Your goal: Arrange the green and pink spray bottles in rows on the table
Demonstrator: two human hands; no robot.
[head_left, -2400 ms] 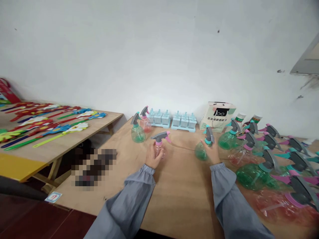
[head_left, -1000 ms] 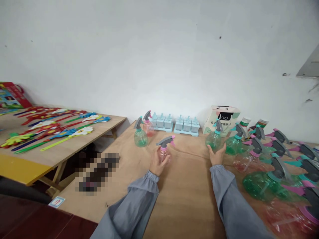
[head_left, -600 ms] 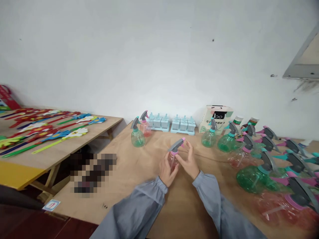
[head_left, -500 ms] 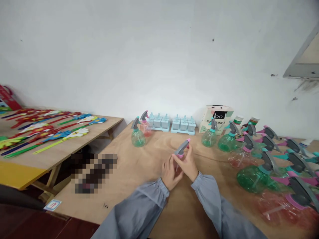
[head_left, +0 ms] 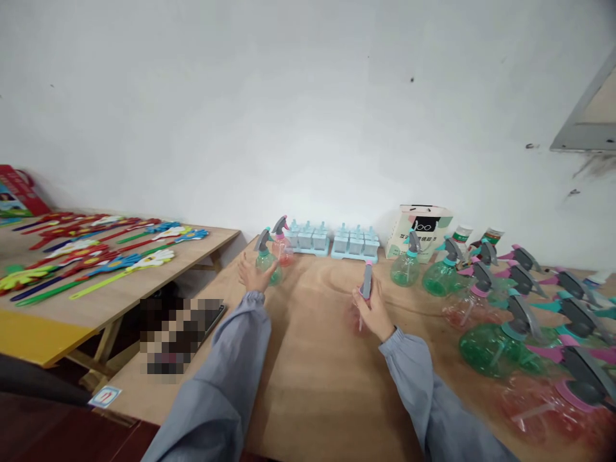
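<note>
My right hand (head_left: 374,310) is closed around the neck of a pink spray bottle (head_left: 367,282) with a grey trigger head, over the middle of the table. Over at the left, my left hand (head_left: 256,273) is at a green spray bottle (head_left: 265,256) with a grey and teal head. Its fingers are apart beside the green body, and whether they press on it is unclear. Right behind that bottle stands another pink spray bottle (head_left: 282,245).
Two light blue popsicle mould sets (head_left: 355,242) and a printed box (head_left: 418,232) stand by the wall. Several green and pink spray bottles (head_left: 491,346) crowd the right side. A partly blurred phone (head_left: 212,317) lies left; hand-shaped clappers (head_left: 149,259) cover another table.
My left hand has left the pink bottle and moved left and away to the green bottle. My right hand keeps the pink bottle, now slightly further right and turned.
</note>
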